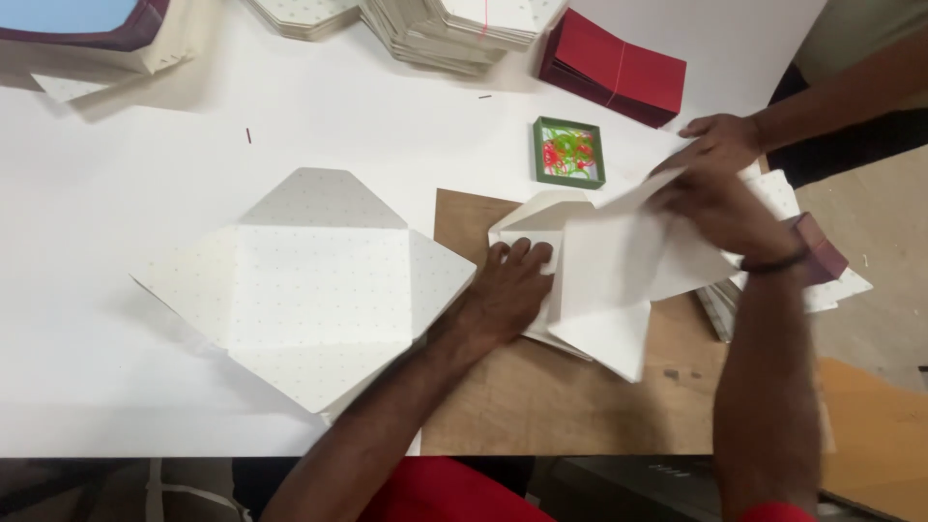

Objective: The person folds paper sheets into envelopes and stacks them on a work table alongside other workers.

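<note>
My left hand (507,288) lies flat, palm down, on a stack of cream dotted envelope sheets (541,224) on a brown board (541,387). My right hand (720,208) grips the far edge of a white envelope sheet (619,266) and holds it lifted and tilted over the stack. A large unfolded dotted envelope sheet (309,290) lies spread flat to the left of my left hand.
Another person's hand (720,135) rests at the right by more sheets (831,285). A small green box of coloured rubber bands (568,152) sits behind the stack. Dark red envelopes (614,66) and stacks of cream sheets (435,29) line the far edge of the white table (116,193).
</note>
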